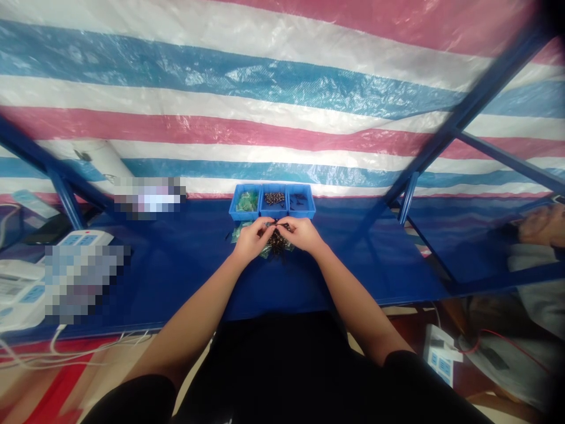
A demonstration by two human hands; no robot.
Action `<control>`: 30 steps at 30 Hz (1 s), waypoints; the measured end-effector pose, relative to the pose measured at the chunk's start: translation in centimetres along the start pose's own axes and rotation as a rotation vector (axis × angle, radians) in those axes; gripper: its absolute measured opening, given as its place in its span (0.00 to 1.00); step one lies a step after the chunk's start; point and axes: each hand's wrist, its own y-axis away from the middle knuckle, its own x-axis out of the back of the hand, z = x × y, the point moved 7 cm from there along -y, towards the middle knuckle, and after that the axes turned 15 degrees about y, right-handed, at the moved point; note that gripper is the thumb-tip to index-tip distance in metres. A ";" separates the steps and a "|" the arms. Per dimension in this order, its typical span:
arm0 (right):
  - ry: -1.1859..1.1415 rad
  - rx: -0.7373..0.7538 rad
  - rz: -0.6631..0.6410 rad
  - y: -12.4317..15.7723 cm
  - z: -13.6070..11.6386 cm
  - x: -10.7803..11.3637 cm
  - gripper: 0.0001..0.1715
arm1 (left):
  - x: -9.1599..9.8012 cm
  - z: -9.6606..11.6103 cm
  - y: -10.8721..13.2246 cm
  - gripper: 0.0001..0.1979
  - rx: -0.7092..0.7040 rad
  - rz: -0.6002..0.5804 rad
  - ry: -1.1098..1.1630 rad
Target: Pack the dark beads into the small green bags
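My left hand (251,240) and my right hand (303,234) meet fingertip to fingertip over a pile of small dark and brass-coloured parts (277,244). Both are closed in a pinch around something small and dark, too tiny to name. Green-tinted clear pieces (241,229) lie under and beside the pile. Just beyond my fingers stand three joined blue bins. The left bin (233,213) has greenish clear pieces in it, the middle bin (274,212) small brass-and-dark parts, and the right bin (309,212) a few thin dark pieces.
The blue table (185,271) has blue frame bars (441,141) on both sides and a striped plastic sheet (282,82) behind. White power strips (83,238) with cables lie at the left. Another power strip (439,356) is low at right, near another person's arm (545,227).
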 end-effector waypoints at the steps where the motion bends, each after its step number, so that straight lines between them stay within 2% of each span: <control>1: -0.001 0.000 0.001 0.0 0.0 0.0 0.15 | 0.0 0.0 0.0 0.13 -0.005 0.005 -0.001; 10: 0.014 -0.013 -0.003 -0.1 0.5 -0.4 0.17 | -0.2 -0.1 -0.1 0.15 0.002 -0.038 0.010; 21: 0.054 -0.016 0.036 -0.2 0.6 -0.2 0.16 | 0.1 -0.2 -0.1 0.13 -0.003 0.034 0.008; 30: 0.062 -0.010 0.025 -0.1 0.6 -0.3 0.16 | 0.0 -0.3 -0.1 0.14 -0.029 0.004 -0.029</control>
